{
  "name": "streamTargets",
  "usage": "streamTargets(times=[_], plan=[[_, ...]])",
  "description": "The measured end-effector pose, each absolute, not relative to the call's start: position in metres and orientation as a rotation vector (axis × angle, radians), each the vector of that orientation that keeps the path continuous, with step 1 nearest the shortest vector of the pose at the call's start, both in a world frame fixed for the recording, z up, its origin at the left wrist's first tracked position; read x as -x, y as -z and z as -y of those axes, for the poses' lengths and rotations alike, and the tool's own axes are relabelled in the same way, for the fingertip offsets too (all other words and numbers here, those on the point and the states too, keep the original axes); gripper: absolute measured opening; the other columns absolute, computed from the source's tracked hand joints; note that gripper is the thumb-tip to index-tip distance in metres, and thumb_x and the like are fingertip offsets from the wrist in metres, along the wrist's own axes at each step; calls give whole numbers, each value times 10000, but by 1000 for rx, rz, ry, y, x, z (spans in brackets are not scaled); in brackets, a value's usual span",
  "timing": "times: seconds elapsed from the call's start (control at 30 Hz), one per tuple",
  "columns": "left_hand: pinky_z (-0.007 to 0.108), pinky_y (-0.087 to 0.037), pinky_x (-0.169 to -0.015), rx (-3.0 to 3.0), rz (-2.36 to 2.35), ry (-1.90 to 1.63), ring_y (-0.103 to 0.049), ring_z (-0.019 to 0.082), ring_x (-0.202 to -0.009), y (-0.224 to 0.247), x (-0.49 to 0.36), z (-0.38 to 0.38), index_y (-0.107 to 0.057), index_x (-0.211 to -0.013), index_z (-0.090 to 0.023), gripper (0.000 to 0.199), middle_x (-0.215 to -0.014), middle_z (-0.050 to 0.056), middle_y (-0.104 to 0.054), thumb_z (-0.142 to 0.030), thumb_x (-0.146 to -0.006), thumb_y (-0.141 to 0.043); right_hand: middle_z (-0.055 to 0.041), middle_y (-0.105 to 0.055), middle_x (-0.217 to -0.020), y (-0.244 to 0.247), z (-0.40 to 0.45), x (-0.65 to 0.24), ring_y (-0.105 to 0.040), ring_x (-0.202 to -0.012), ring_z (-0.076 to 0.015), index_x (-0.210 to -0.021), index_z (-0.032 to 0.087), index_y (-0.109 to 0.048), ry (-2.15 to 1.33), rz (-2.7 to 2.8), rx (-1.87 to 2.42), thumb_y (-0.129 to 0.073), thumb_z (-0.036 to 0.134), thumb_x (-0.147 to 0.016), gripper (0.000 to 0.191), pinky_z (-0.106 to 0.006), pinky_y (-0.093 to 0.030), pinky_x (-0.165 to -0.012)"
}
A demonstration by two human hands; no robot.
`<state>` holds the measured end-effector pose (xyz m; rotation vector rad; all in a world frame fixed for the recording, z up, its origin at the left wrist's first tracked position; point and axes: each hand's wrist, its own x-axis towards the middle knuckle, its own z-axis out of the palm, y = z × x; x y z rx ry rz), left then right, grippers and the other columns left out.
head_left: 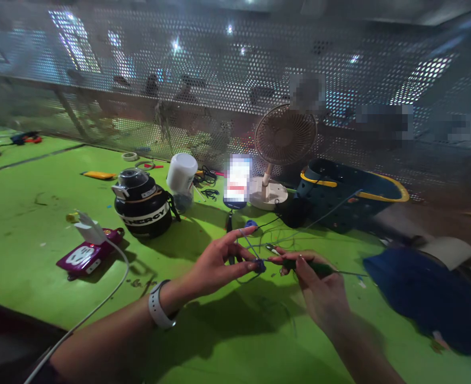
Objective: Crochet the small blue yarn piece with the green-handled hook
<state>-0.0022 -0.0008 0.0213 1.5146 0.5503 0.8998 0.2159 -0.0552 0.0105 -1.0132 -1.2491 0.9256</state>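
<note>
On the counter [99,200], the power strip [81,255] sits at left, with a plug adapter [89,230] in it. The jug [143,205] stands behind and right of the strip; the bottle [182,172] is right of the jug. The phone [238,178] stands between bottle and fan [285,136]. The basket [339,200] is right of the fan.

Green handle [320,268] partly hidden, screen [237,180] blurred

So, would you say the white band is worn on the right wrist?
No, the white band sits around the wrist of the left hand.
</note>
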Motion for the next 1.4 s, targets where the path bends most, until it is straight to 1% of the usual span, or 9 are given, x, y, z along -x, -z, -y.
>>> streamTargets(times=[0.2, 0.37, 0.57, 0.77, 0.93, 1.1, 1.2, 1.27, 1.4], plan=[[317, -564, -788, -1498, -548, -885, -712, 178, -839, -20, 2, 1, -375, -1447, -146, 734, -891, 72, -735, -225, -808, -727, -66, -798, -870, -13, 56, -213, -711, -1014, -280, -867, 257, -748, -990, 1205, 1023, -712, 429, -824, 181, -473, -544, -890], [328, -567, -784, -1516, -557, -891, -710, 185, -834, -20, 2, 0, -369, -1450, -137, 753, -880, 74, -730, -233, -800, -738, -82, -793, -859, -12, 57, -214, -665, -1116, -315, -857, 250, -755, -952, 1227, 1058, -714, 449, -812, 208, -497, -542, -896], [321, -569, -770, -1548, -547, -905, -710, 185, -830, -19, 2, 0, -371, -1447, -125, 745, -895, 90, -739, -237, -804, -731, -69, -795, -863, -15, 58, -215, -666, -1118, -302, -868, 254, -761, -919, 1280, 1063, -695, 418, -839, 179, -492, -525, -935], [358, -566, -800, -1621, -567, -922, -710, 192, -817, -18, 2, 0, -379, -1450, -135, 739, -905, 97, -745, -269, -811, -726, -73, -793, -841, -18, 58, -215, -684, -1088, -302, -860, 244, -761, -876, 1343, 1073, -680, 402, -852, 178, -485, -559, -888], [357, -563, -794, -1716, -591, -928, -715, 197, -803, -22, 4, 1, -391, -1443, -129, 715, -904, 103, -754, -277, -822, -712, -77, -792, -836, -17, 57, -218, -679, -1098, -303, -847, 235, -760, -862, 1391, 1112, -666, 398, -863, 189, -507, -548, -915], [376, -550, -821, -1920, -646, -949, -716, 209, -790, -25, 4, 1, -455, -1406, -121, 629, -892, 109, -768, -255, -838, -690, -91, -792, -881, -22, 60, -214, -692, -1063, -305, -830, 233, -771, -854, 1373, 1185, -685, 450, -837, 234, -491, -559, -896], [377, -540, -862, -2020, -685, -1007, -723, 219, -850, -20, 2, 1, -602, -1264, -170, 425, -913, 95, -773, -243, -852, -670, -85, -788, -900, -26, 65, -208, -648, -1145, -310, -813, 246, -770, -823, 1360, 1258, -676, 482, -836, 255, -514, -509, -973], [368, -535, -883, -2087, -703, -1045, -723, 221, -914, -15, 0, 1, -652, -1183, -200, 319, -961, 89, -771, -210, -864, -644, -81, -785, -908, -26, 67, -205, -614, -1198, -313, -839, 254, -767, -785, 1368, 1289, -665, 476, -847, 244, -527, -490, -996], [366, -546, -849, -2249, -695, -1098, -716, 226, -932, -4, -1, 0, -597, -1268, -211, 383, -952, 95, -768, -180, -886, -596, -69, -778, -999, -21, 70, -201, -626, -1185, -294, -938, 270, -752, -588, 1569, 1237, -638, 368, -889, 159, -532, -503, -995]])
